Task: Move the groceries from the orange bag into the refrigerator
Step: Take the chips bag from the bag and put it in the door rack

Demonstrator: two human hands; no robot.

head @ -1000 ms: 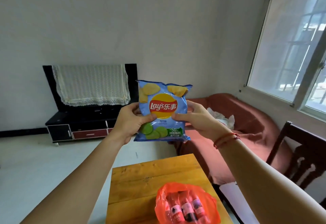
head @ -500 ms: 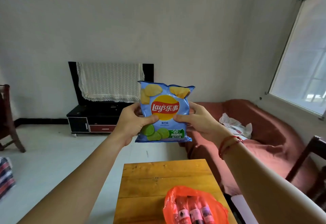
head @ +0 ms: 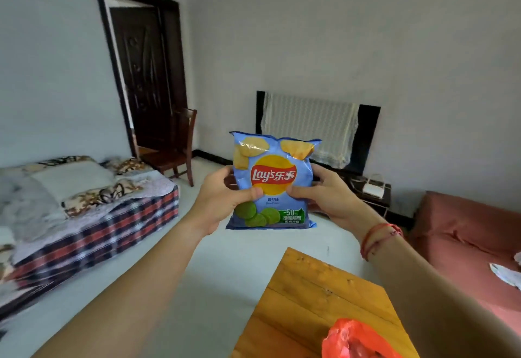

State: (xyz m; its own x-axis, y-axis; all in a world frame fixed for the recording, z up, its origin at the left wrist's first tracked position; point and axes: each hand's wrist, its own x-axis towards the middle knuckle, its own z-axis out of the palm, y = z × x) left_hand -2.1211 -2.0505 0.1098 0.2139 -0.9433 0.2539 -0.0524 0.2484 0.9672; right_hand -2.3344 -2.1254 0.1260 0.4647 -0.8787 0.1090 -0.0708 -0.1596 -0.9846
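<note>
A blue bag of Lay's chips (head: 272, 180) is held upright at arm's length in the middle of the view. My left hand (head: 218, 198) grips its left edge, thumb across the front. My right hand (head: 328, 192) grips the right edge the same way. The orange plastic bag (head: 356, 339) lies on the wooden table (head: 310, 295) at the bottom right, partly cut off by the frame; pink items show faintly inside it. No refrigerator is in view.
A bed with a plaid cover (head: 84, 222) fills the left side. A wooden chair (head: 176, 146) stands before a dark door (head: 143, 75). A TV under a lace cloth (head: 310, 126) sits on a low stand. A red sofa (head: 465, 236) is at right.
The view has swung left: the bed, chair and door came into sight and the window left it. The table and orange bag shifted toward the bottom right. Both hands keep holding the chips.
</note>
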